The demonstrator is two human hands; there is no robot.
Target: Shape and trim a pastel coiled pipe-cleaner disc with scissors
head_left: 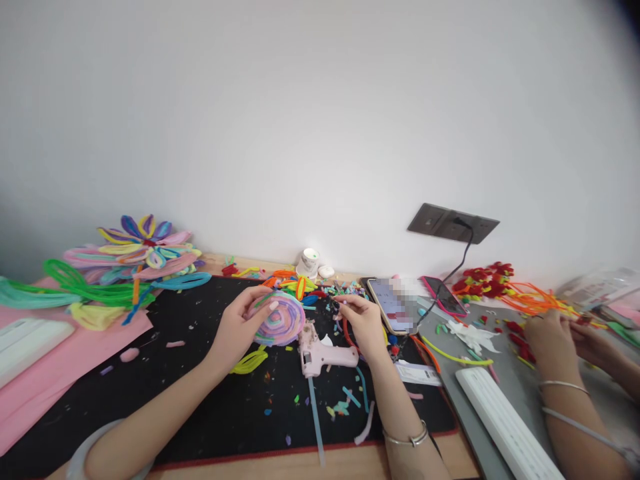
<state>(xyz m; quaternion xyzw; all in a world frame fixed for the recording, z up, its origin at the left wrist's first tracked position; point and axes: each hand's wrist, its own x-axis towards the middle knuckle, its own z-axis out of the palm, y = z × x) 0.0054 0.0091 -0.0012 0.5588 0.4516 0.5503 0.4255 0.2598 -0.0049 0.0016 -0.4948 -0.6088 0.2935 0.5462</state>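
My left hand [245, 323] grips the edge of a round spiral disc of pastel pipe cleaners [281, 319], its thumb on the near face. My right hand [361, 321] is closed in a pinch at the right, apart from the disc. Something small and dark shows at its fingertips, too small to name. Between the hands a pale pink glue gun [330, 358] lies on the black mat [220, 413], with a clear glue stick [316, 420] sticking out toward me. Yellow pipe-cleaner loops [250, 362] lie below the disc.
Pipe-cleaner flowers [145, 250] and green loops [85, 290] fill the left. A paper cup [308, 262] stands by the wall. Right are a phone [393, 307], a black cord [457, 263] from the wall socket, a white power strip [505, 420] and another person's hands [553, 340]. Coloured scraps litter the mat.
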